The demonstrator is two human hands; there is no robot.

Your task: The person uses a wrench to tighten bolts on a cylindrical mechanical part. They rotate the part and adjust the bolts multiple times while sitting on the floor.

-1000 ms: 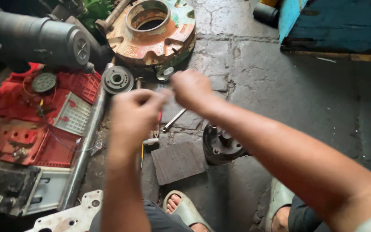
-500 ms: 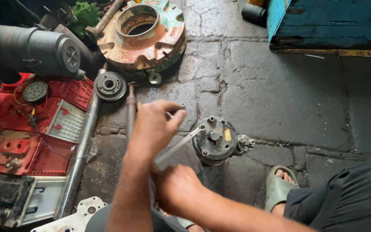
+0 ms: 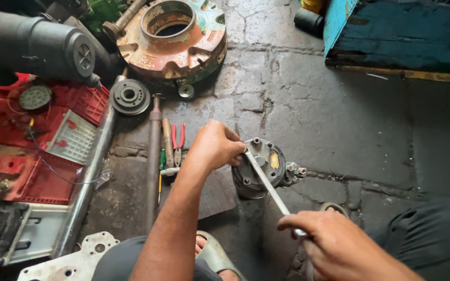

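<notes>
A round dark metal motor-like part stands on the stone floor in front of me. A long silver wrench lies slanted across its top. My left hand grips the wrench's upper end at the part's top left rim. My right hand holds the lower end of the wrench handle, near the bottom of the view. My forearm runs down to my knee.
A rusty orange wheel hub lies at the top. Red-handled pliers, a screwdriver and a long steel bar lie left of my hand. A black pulley, red plastic panels and a blue wooden board surround the spot.
My hands came down from in front of me onto the part. The left hand now holds the wrench head on it, and the right hand slid out to the handle's end.
</notes>
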